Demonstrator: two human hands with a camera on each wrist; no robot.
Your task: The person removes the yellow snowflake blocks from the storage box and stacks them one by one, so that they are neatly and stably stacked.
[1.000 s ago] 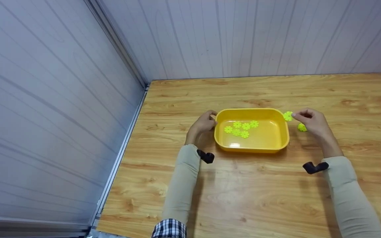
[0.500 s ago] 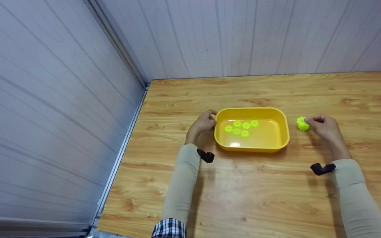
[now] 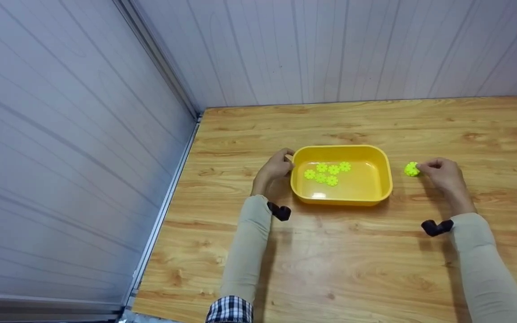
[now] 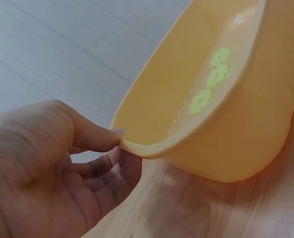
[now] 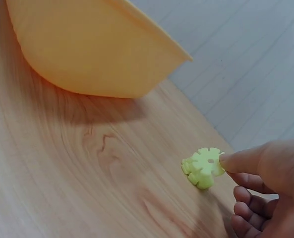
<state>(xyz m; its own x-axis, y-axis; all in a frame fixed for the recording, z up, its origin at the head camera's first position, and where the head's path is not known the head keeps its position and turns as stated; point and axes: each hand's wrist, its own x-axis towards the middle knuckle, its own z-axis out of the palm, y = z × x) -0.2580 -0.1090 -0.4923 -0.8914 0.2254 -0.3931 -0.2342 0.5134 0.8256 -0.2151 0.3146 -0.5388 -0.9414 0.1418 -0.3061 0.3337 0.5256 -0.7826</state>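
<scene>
My left hand [image 3: 276, 167] pinches the left rim of a yellow plastic basin [image 4: 226, 148], thumb on the rim and fingers beneath it. Inside the basin, several flat yellow-green snowflake discs [image 3: 333, 170] lie on the left part of its floor. To the right of the basin, my right hand [image 3: 443, 174] pinches a notched snowflake disc [image 5: 208, 161] with a small centre hole between thumb and finger. Against that disc sits a small cluster of joined discs [image 5: 201, 179], partly hidden under it. Whether the held disc is slotted into the cluster, I cannot tell.
The basin stands on a wood-grain table [image 3: 352, 260]. Pale panelled walls rise behind it [image 3: 321, 54] and at the left [image 3: 61, 148]. Black wrist mounts [image 3: 436, 228] stick out inward from both sleeves.
My right hand has moved right and down, away from the basin's right rim, bringing its disc to the cluster on the table. The left hand keeps its hold on the basin.
</scene>
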